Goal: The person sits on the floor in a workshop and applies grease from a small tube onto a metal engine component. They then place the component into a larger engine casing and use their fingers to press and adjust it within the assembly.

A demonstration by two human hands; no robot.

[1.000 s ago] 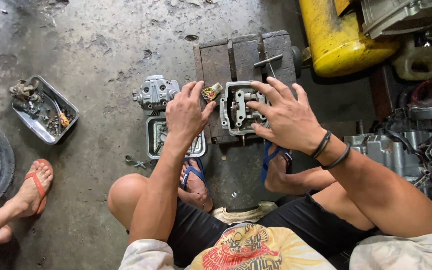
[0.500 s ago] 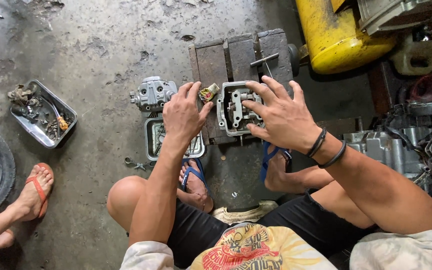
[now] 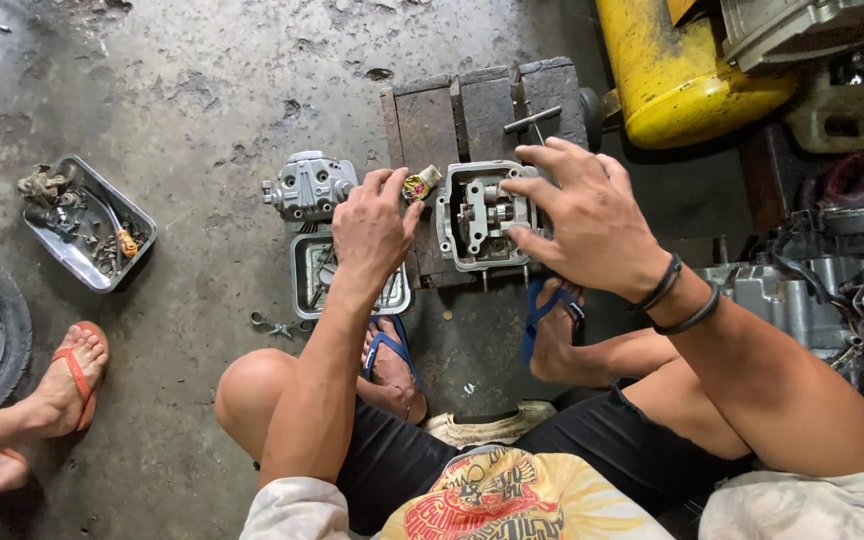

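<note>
Cylinder head [image 3: 485,217]: one, grey cast metal, open-topped, rocker parts visible inside; sits on a dark block [image 3: 482,110] under the right hand [image 3: 592,220], whose spread fingers rest on its right rim. Left hand [image 3: 374,222]: fingers pinch one small yellowish part [image 3: 419,184] just left of the head. Nearby: one grey cover [image 3: 307,185], two metal trays [image 3: 77,262], one yellow tank [image 3: 682,80].

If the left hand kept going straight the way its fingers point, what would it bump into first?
Probably the small yellow-and-red packet already at the left hand's fingertips. Beyond it lies the dark grey metal block on the floor. Depth is hard to judge from above.
</note>
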